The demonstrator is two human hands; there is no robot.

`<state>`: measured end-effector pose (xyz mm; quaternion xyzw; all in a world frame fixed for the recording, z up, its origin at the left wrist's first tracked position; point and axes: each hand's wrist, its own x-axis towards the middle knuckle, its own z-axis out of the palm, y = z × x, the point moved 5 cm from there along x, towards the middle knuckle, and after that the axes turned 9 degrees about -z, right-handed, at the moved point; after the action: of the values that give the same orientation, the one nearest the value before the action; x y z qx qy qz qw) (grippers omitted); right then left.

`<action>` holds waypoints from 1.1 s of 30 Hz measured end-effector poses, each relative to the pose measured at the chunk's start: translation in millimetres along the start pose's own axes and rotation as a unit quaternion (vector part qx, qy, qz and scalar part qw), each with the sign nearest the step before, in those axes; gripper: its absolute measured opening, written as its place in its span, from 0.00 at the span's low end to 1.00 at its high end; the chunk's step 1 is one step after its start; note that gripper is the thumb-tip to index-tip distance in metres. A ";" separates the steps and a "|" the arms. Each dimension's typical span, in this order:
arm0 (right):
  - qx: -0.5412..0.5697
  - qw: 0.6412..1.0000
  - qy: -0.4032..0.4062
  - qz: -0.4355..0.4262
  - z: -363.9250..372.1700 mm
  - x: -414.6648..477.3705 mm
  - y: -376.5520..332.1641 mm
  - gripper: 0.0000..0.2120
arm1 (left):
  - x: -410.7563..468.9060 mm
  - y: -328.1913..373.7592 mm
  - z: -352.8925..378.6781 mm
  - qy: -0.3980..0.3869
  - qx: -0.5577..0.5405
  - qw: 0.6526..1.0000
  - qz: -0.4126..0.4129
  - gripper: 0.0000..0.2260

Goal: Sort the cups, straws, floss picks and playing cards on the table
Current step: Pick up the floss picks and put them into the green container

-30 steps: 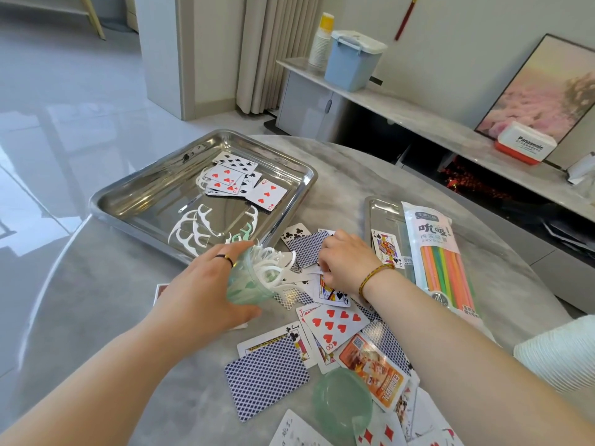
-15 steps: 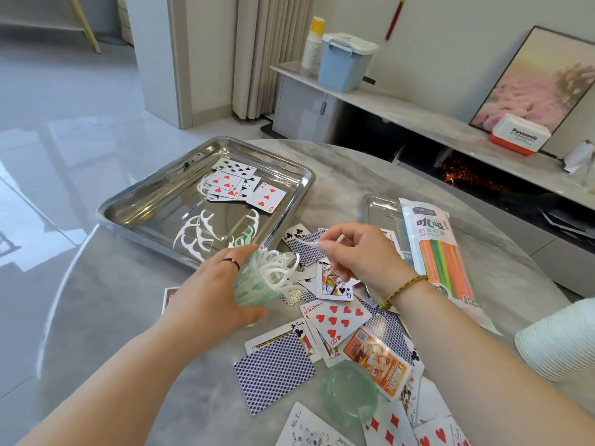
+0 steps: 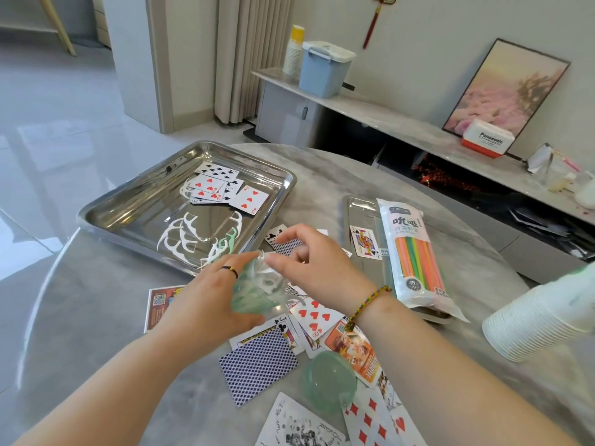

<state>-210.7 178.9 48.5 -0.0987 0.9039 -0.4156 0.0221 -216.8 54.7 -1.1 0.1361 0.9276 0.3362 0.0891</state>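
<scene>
My left hand (image 3: pixel 206 297) grips a tilted green see-through cup (image 3: pixel 254 292) filled with white floss picks. My right hand (image 3: pixel 317 268) hovers at the cup's mouth, fingertips pinched over the picks there. Loose playing cards (image 3: pixel 257 365) lie scattered on the table under and in front of both hands. A large steel tray (image 3: pixel 273 175) at the back left holds several cards and white and green floss picks (image 3: pixel 183 235). A pack of coloured straws (image 3: pixel 415 255) lies on a smaller steel tray (image 3: pixel 360 210). A green lid (image 3: pixel 328 381) rests among the cards.
A stack of white paper cups (image 3: pixel 531 320) lies at the right table edge. The round marble table (image 3: pixel 80 333) has bare surface at the left. Behind it a low cabinet carries a blue bin (image 3: pixel 323 72) and a framed picture (image 3: pixel 505 88).
My right hand lifted a floss pick off the cards and brought it left to the mouth of the cup. My left hand kept holding the cup in place.
</scene>
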 end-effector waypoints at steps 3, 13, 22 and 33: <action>0.020 0.997 0.069 -0.003 -12.7 -9.7 10.0 0.07 | 0.0 0.2 1.1 -0.007 0.009 1.000 -0.004 0.38; -0.198 0.956 0.044 0.210 -60.6 -84.5 119.2 0.08 | -2.3 1.3 9.3 -0.022 -0.006 0.999 -0.030 0.39; -0.188 0.959 0.047 0.206 -48.1 -102.2 142.0 0.18 | -11.5 12.4 25.7 -0.052 0.032 0.998 -0.022 0.40; -0.275 0.957 -0.044 0.081 -11.3 -102.5 124.5 0.22 | -11.9 12.3 24.7 -0.061 0.059 0.996 -0.010 0.39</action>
<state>-131.7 286.6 -42.4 -0.0458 0.9864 -0.1427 0.0676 -196.8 74.9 -11.0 0.1525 0.9399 0.2713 0.1405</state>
